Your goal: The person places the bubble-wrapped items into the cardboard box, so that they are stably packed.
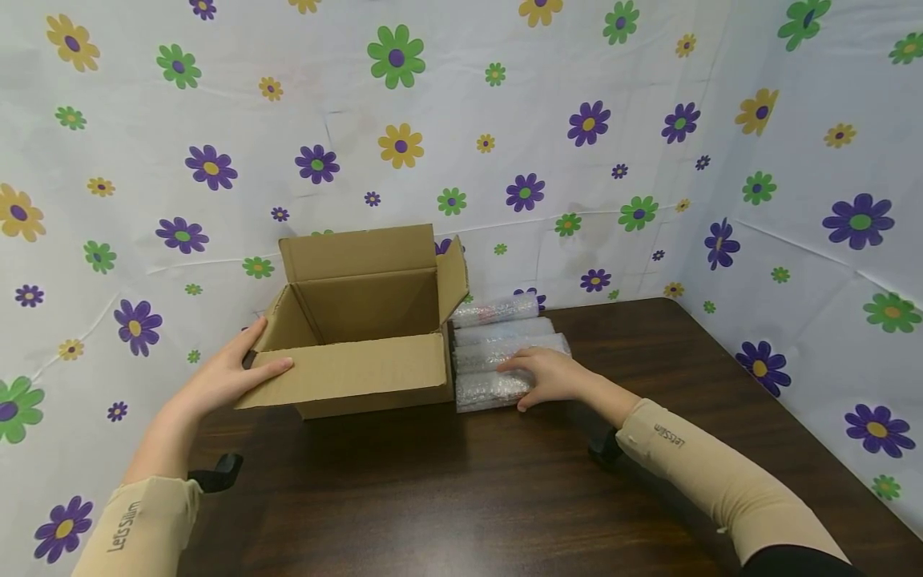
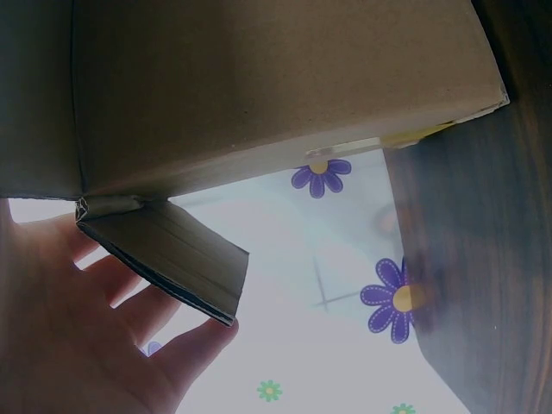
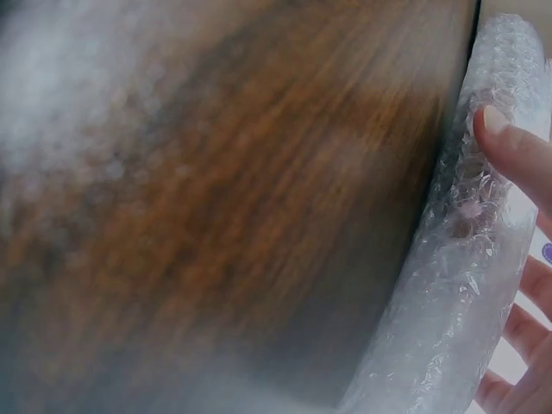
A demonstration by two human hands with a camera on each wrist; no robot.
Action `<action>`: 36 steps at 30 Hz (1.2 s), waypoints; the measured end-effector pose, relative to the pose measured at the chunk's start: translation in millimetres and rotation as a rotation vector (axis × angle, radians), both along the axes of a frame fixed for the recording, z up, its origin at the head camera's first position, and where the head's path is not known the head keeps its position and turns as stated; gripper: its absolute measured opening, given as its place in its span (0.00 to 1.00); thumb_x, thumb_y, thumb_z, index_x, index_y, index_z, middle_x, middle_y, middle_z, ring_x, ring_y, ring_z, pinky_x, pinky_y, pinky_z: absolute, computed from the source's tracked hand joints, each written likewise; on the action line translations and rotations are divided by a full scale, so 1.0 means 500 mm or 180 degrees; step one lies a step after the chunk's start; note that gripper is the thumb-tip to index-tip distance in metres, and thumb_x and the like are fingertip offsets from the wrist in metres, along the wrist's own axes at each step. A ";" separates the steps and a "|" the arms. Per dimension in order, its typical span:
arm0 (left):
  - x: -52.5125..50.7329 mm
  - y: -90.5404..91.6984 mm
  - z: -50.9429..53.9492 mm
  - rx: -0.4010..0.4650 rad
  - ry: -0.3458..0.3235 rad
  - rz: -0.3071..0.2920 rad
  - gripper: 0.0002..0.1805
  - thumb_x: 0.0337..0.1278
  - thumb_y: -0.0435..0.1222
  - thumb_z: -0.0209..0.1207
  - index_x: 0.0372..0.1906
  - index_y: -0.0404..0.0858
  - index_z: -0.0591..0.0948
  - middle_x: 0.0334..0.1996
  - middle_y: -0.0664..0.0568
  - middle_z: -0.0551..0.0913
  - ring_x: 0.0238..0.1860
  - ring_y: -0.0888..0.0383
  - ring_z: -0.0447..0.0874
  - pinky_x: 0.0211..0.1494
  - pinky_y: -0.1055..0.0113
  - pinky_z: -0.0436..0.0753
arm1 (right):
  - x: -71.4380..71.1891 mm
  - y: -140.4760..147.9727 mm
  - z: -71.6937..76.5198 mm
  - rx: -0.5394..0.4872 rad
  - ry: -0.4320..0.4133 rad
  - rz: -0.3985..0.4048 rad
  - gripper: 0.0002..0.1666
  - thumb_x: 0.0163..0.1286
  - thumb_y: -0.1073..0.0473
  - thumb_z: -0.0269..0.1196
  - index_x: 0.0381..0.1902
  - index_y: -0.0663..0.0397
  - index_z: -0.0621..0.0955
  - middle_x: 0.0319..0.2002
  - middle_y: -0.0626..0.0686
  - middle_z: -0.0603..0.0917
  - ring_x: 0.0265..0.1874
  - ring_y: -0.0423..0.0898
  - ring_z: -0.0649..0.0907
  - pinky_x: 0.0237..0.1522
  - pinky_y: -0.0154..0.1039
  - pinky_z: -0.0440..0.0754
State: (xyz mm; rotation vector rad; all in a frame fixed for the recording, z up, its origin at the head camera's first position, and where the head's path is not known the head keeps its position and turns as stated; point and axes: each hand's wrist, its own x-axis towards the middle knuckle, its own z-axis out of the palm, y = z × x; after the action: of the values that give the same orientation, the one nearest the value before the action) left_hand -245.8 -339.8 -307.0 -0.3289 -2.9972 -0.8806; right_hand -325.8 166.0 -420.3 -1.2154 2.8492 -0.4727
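An open cardboard box (image 1: 371, 381) stands left of several bubble-wrapped rolls lying side by side. My left hand (image 1: 223, 373) is at the box's left end, thumb laid over the front flap. In the left wrist view, the spread fingers of this hand (image 2: 112, 319) rest behind a side flap (image 2: 177, 250). At the nearest roll (image 1: 490, 388), my right hand (image 1: 551, 375) has its thumb on the near side and its fingers across the top. The right wrist view shows that thumb against the clear wrap (image 3: 440, 285), with the fingers of the hand (image 3: 526, 285) along the far side.
The dark wooden table (image 1: 433, 497) extends in front of the box and to the right. Behind it and along the right side hangs a white flower-patterned cloth (image 1: 461, 120). Three other wrapped rolls (image 1: 505, 331) lie behind the nearest one, close to the box's right side.
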 end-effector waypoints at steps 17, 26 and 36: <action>-0.005 -0.001 0.002 -0.0011 0.0019 -0.0042 0.53 0.62 0.55 0.57 0.77 0.39 0.38 0.75 0.33 0.38 0.73 0.31 0.37 0.65 0.29 0.49 | 0.005 0.012 0.013 -0.0247 -0.0094 0.0037 0.37 0.53 0.48 0.75 0.61 0.44 0.78 0.55 0.51 0.79 0.55 0.51 0.78 0.55 0.52 0.76; -0.003 -0.001 0.001 -0.0066 0.0023 -0.0029 0.53 0.62 0.56 0.57 0.77 0.39 0.38 0.75 0.32 0.39 0.72 0.30 0.38 0.65 0.29 0.49 | 0.010 0.023 0.035 -0.0250 -0.0007 0.0036 0.37 0.53 0.47 0.75 0.62 0.43 0.78 0.56 0.49 0.80 0.55 0.50 0.78 0.55 0.52 0.76; -0.002 0.000 0.000 -0.0049 0.0016 -0.0020 0.53 0.63 0.56 0.56 0.77 0.39 0.38 0.75 0.32 0.38 0.72 0.29 0.38 0.64 0.28 0.49 | 0.032 0.025 0.065 -0.0257 -0.0010 -0.0003 0.37 0.52 0.46 0.75 0.61 0.41 0.79 0.56 0.49 0.80 0.55 0.50 0.78 0.54 0.54 0.77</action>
State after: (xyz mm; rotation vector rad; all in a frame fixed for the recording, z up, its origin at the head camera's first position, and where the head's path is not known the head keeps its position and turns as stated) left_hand -247.0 -340.0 -306.7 -0.3403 -3.0014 -0.8561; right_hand -310.0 178.5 -387.8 -1.2237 2.8542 -0.5947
